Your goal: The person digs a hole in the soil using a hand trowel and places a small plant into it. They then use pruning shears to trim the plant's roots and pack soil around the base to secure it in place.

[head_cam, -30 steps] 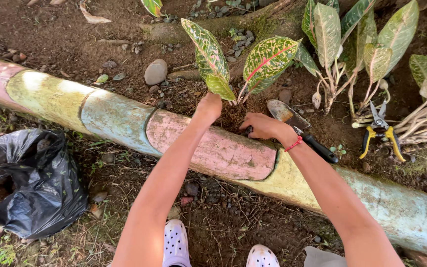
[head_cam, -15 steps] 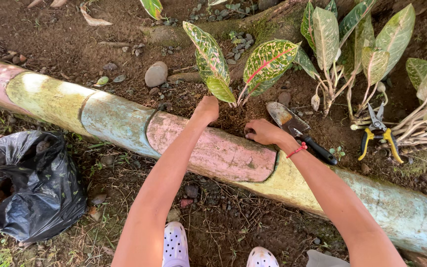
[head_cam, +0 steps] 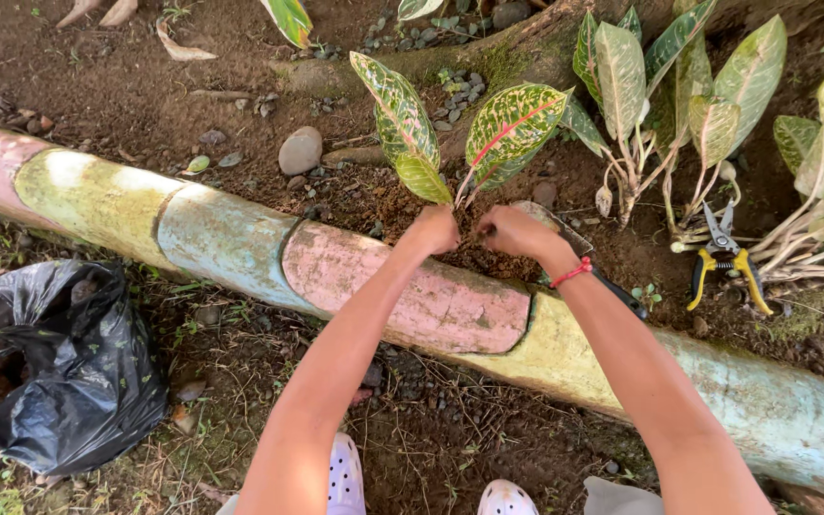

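Dark garden soil [head_cam: 145, 86] beyond painted curved concrete edging [head_cam: 231, 243]: your left hand [head_cam: 434, 229] and right hand [head_cam: 517, 232] press closed-fisted at the variegated red-veined plant [head_cam: 503, 129] base, steadying it; grip contents unclear; yellow-handled pruners [head_cam: 725, 256] at 3 o'clock.

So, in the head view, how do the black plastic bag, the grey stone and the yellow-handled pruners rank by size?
1. Black plastic bag, by far the largest.
2. Yellow-handled pruners.
3. Grey stone, a bit smaller than the pruners.
The bag lies nearer the camera, which adds to its look, but its lead is plain.
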